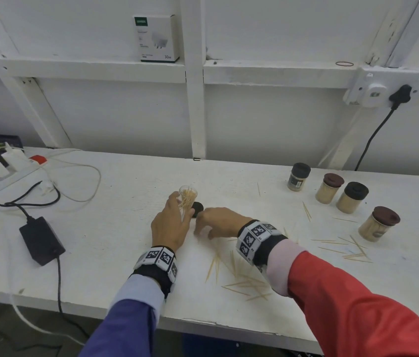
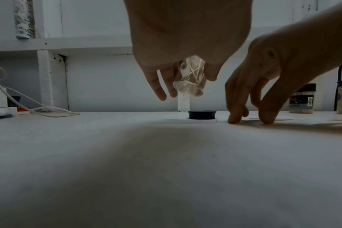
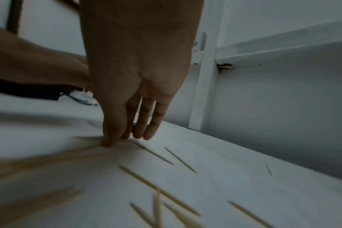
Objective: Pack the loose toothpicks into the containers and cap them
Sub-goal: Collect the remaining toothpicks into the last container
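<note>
- Toothpicks (image 1: 244, 283) lie scattered on the white table (image 1: 115, 256), near the front edge and out toward four capped jars (image 1: 352, 197).
- Light, thin, likely to roll: best pinched at mid-length.
- Left hand (image 1: 169, 224) wraps a clear open container (image 1: 187, 199), lifted and tilted, part-filled.
- Right hand (image 1: 218, 221) has fingertips down on the table; whether they pinch a toothpick, I can't tell.
- Black cap (image 1: 197, 208) waits between the hands.

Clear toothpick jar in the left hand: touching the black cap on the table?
Apart. The left wrist view shows the clear plastic toothpick jar held tilted in the left hand, with open background between its base and the black round cap on the white table.
</note>
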Motion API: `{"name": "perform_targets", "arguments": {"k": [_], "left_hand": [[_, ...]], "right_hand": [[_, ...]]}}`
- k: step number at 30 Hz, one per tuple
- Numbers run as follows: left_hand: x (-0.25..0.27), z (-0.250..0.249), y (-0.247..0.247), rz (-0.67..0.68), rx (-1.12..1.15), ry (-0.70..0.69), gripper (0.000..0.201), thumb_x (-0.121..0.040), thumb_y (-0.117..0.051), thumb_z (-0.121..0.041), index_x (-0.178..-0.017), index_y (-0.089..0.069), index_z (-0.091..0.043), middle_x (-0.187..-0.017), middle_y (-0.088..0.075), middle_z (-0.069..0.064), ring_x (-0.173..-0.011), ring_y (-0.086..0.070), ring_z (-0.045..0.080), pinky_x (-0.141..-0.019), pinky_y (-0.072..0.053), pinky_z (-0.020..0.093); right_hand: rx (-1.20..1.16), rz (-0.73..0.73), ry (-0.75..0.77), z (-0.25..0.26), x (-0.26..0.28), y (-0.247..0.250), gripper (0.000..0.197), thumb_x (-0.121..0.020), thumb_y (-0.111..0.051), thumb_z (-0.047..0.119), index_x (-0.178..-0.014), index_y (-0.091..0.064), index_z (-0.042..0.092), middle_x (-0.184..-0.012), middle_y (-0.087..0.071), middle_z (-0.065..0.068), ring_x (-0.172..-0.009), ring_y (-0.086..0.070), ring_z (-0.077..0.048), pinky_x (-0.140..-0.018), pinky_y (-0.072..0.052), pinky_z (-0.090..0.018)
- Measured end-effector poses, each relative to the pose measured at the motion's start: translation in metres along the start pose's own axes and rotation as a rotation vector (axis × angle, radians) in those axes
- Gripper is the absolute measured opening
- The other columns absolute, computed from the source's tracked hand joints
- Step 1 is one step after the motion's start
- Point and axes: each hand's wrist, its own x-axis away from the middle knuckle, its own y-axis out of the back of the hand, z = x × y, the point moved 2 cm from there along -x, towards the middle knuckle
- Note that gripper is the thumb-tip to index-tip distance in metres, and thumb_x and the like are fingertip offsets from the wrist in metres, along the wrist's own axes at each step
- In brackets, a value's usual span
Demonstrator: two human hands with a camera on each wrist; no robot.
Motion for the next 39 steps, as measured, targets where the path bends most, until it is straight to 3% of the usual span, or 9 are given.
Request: {"name": "perform_targets", "arguments": {"k": [4,6,13,21,25,29,33,36,39], "left_hand": [[0.0,0.001,-0.001,0.007,-0.005,-0.003,0.055,-0.095,-0.052,-0.045,-0.139,-0.032,-0.018,-0.134,-0.055,0.0,-0.107,-0.061,0.028,-0.083,-0.045,0.038],[0.0,0.001,-0.002,0.011,-0.01,-0.007,0.055,-0.095,-0.052,-0.045,-0.139,-0.032,-0.018,-0.134,-0.055,-0.001,-0.107,-0.061,0.028,-0.083,-0.045,0.038],[-0.002,0.003,-0.005,0.025,-0.02,-0.022,0.057,-0.094,-0.052,-0.047,-0.14,-0.032,-0.02,-0.133,-0.056,-0.001,-0.106,-0.062,0.027,-0.081,-0.046,0.037],[-0.002,0.005,-0.007,0.05,-0.024,-0.03,0.057,-0.095,-0.052,-0.047,-0.141,-0.03,-0.021,-0.135,-0.054,-0.003,-0.109,-0.06,0.024,-0.082,-0.044,0.036],[-0.002,0.005,-0.007,0.058,-0.032,-0.04,0.056,-0.095,-0.051,-0.046,-0.141,-0.03,-0.021,-0.135,-0.054,-0.004,-0.108,-0.06,0.023,-0.082,-0.046,0.036],[-0.001,0.005,-0.007,0.056,-0.029,-0.046,0.056,-0.095,-0.052,-0.045,-0.14,-0.031,-0.021,-0.134,-0.054,-0.004,-0.107,-0.06,0.022,-0.081,-0.045,0.035],[-0.001,0.004,-0.006,0.059,-0.027,-0.049,0.055,-0.095,-0.052,-0.045,-0.141,-0.032,-0.021,-0.135,-0.053,-0.004,-0.109,-0.059,0.022,-0.081,-0.043,0.034],[0.0,0.003,-0.005,0.066,-0.024,-0.052,0.055,-0.096,-0.051,-0.044,-0.141,-0.031,-0.02,-0.136,-0.052,-0.005,-0.11,-0.058,0.021,-0.081,-0.043,0.033],[0.0,0.004,-0.005,0.075,-0.013,-0.05,0.055,-0.096,-0.051,-0.044,-0.141,-0.031,-0.021,-0.136,-0.052,-0.005,-0.111,-0.058,0.021,-0.083,-0.044,0.033]], "right_hand": [[0.111,-0.095,-0.037,-0.004,0.002,-0.004,0.019,-0.084,-0.063,0.008,-0.098,-0.074,0.014,-0.104,-0.066,-0.007,-0.095,-0.062,-0.027,-0.076,-0.048,-0.034],[0.118,-0.119,-0.042,-0.008,0.005,-0.006,0.015,-0.084,-0.061,0.009,-0.093,-0.073,0.014,-0.1,-0.066,-0.005,-0.093,-0.062,-0.026,-0.074,-0.046,-0.034],[0.073,-0.173,0.002,-0.022,0.008,-0.009,0.008,-0.087,-0.057,0.003,-0.09,-0.06,0.01,-0.129,-0.054,0.001,-0.114,-0.046,-0.022,-0.071,-0.046,-0.035],[-0.004,-0.209,-0.064,-0.027,0.001,-0.006,0.012,-0.085,-0.058,0.001,-0.092,-0.064,0.009,-0.098,-0.063,-0.005,-0.092,-0.057,-0.024,-0.073,-0.044,-0.033],[-0.003,-0.186,-0.127,-0.03,-0.001,-0.006,0.019,-0.088,-0.057,0.005,-0.102,-0.068,0.011,-0.101,-0.068,-0.006,-0.096,-0.058,-0.024,-0.072,-0.037,-0.027],[0.059,-0.161,-0.164,-0.031,-0.004,-0.007,0.018,-0.088,-0.056,0.009,-0.097,-0.071,0.014,-0.104,-0.066,-0.007,-0.093,-0.061,-0.028,-0.07,-0.036,-0.028],[0.161,-0.117,-0.177,-0.03,0.0,-0.008,0.016,-0.087,-0.049,0.011,-0.094,-0.064,0.011,-0.099,-0.063,-0.006,-0.085,-0.058,-0.025,-0.065,-0.035,-0.03],[0.014,-0.069,-0.243,-0.039,0.005,-0.009,0.012,-0.092,-0.045,0.014,-0.097,-0.056,0.01,-0.105,-0.059,-0.008,-0.088,-0.051,-0.023,-0.07,-0.037,-0.031],[-0.247,-0.223,-0.354,-0.063,0.017,-0.002,0.012,-0.094,-0.047,0.015,-0.098,-0.057,0.012,-0.108,-0.063,-0.008,-0.095,-0.056,-0.025,-0.078,-0.044,-0.034]]}}
